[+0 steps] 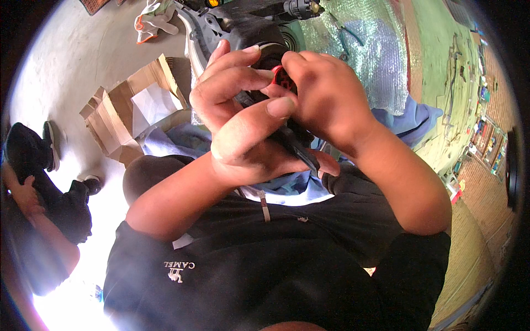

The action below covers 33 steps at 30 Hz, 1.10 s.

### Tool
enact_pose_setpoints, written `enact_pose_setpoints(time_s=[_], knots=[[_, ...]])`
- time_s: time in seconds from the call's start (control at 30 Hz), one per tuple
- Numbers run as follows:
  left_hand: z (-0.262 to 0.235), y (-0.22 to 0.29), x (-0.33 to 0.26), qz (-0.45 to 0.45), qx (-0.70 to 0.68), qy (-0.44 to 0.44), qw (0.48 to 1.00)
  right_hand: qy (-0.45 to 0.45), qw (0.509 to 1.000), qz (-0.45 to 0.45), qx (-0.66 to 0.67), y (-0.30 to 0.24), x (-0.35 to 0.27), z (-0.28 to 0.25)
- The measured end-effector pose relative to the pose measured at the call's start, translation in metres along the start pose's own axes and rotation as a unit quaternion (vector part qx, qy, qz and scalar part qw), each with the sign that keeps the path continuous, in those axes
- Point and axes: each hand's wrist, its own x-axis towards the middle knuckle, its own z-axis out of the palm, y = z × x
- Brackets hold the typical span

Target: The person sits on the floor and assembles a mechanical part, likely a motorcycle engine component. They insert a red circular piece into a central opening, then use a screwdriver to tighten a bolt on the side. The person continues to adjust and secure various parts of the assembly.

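Note:
In front of my chest, both hands are at a black part with a red-rimmed end (284,79), perhaps an electrical connector. My left hand (238,118) closes round it from the left, the thumb laid across below the red end and the fingers curled above. A dark, strip-like piece (301,146) runs down past the left palm to its lower fingertip. From the right, my right hand (330,99) is bent over the red end with its fingers closed. The fingers cover much of the part. Just beyond is a large black moulded housing (234,33), which looks like a vehicle headlamp.
Bubble wrap (381,66) lies right of the housing, with teal-handled pliers (349,38) on it. Blue cloth (411,118) spreads underneath. An opened cardboard box (113,124) and white-and-orange gloves (156,25) lie to the left. Another person (44,220) is at the far left.

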Motion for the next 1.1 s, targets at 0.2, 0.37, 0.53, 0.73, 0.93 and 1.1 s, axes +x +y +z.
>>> enact_pose_setpoints(time_s=[0.2,0.37,0.53,0.73,0.93,1.1], knots=[[0.004,0.000,-0.001,-0.010,0.017,0.010,1.000,-0.083,0.991,0.070,0.076,0.003,0.000,-0.007],[0.017,-0.005,-0.004,-0.024,-0.068,0.111,0.991,-0.069,0.997,0.016,0.023,0.005,0.002,-0.006],[0.023,-0.004,-0.009,-0.041,-0.087,0.149,0.984,-0.077,0.997,0.016,-0.007,0.003,0.005,-0.001],[0.020,0.000,-0.008,-0.054,-0.088,0.114,0.988,-0.065,0.996,0.064,-0.011,0.000,0.001,0.004],[0.022,0.000,-0.006,-0.062,-0.082,0.119,0.988,-0.044,0.994,0.101,0.000,-0.002,-0.001,0.008],[0.026,0.001,-0.006,-0.046,-0.084,0.122,0.988,-0.054,0.989,0.134,0.009,-0.002,-0.003,0.009]])
